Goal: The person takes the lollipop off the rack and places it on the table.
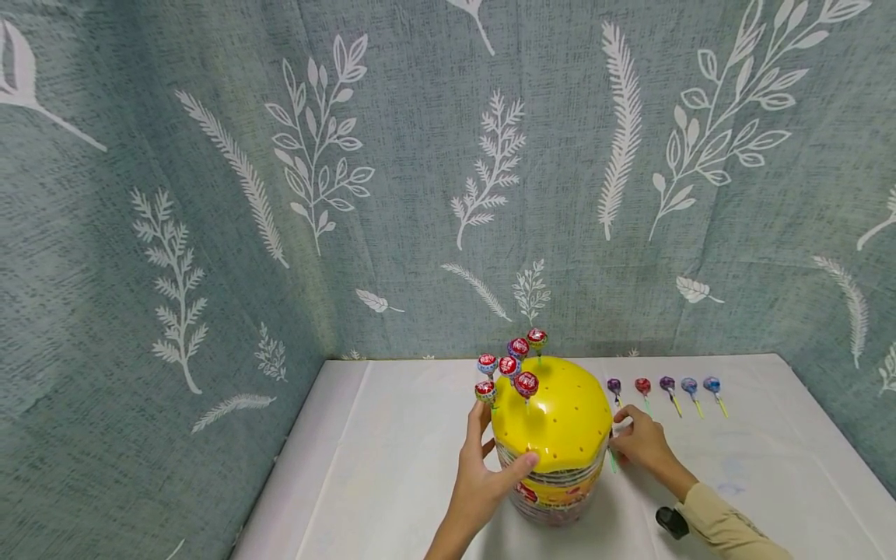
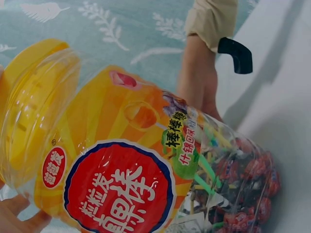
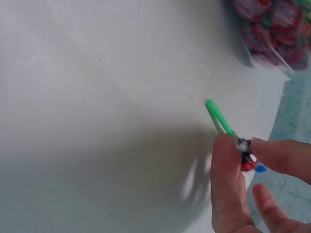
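I see the left hand (image 1: pixel 483 474) curled round the jar (image 1: pixel 553 509) on the table (image 1: pixel 392 467), likely to steady it, while just right of it the right hand (image 1: pixel 642 442) pinches a lollipop (image 3: pixel 224 122) near its head, seemingly leaving the stick free.

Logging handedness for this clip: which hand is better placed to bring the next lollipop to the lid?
Likely the right hand: it pinches a lollipop beside the jar, close to the yellow lid. The left hand is occupied, holding the jar at the lid's edge.
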Action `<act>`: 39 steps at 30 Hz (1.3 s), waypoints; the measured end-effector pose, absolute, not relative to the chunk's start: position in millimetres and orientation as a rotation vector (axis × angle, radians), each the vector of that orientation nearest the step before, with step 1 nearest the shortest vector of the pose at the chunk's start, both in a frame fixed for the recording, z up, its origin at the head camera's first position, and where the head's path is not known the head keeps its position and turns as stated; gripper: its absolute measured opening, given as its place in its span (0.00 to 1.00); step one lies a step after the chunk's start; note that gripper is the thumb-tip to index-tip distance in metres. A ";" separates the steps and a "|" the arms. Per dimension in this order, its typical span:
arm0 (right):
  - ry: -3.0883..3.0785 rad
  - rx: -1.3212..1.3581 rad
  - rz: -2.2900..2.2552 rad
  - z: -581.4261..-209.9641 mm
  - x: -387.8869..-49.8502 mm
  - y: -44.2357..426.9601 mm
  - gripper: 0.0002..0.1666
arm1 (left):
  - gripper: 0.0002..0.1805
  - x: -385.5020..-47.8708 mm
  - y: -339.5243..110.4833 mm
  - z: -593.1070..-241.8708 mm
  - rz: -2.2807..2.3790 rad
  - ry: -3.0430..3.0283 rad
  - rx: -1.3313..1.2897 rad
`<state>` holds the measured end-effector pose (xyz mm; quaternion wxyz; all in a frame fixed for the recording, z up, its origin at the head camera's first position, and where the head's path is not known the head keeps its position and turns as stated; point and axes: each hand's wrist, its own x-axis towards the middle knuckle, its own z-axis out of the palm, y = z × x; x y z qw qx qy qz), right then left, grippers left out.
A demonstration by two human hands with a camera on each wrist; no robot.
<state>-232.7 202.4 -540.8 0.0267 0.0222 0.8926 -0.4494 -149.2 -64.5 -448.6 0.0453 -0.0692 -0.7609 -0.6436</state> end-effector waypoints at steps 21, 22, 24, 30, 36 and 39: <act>2.650 -0.294 -1.724 -442.0 -239.0 217.1 0.20 | 0.46 -153.1 -66.6 -450.0 -1.948 -2.354 -0.215; 2.648 -0.331 -1.740 -436.0 -238.1 216.1 0.20 | 0.46 -153.8 -66.9 -450.2 -1.946 -2.356 -0.218; 2.635 -0.406 -1.777 -424.9 -236.6 213.7 0.19 | 0.46 -155.2 -68.2 -450.7 -1.940 -2.357 -0.235; 2.629 -0.509 -1.787 -391.6 -229.7 205.3 0.19 | 0.46 -158.8 -71.8 -450.2 -1.945 -2.371 -0.269; 2.618 -0.607 -1.790 -363.1 -225.1 194.5 0.18 | 0.44 -163.7 -76.8 -449.9 -1.952 -2.370 -0.327; 2.585 -0.674 -1.808 -352.4 -225.1 188.6 0.18 | 0.43 -165.6 -78.8 -449.8 -1.969 -2.362 -0.356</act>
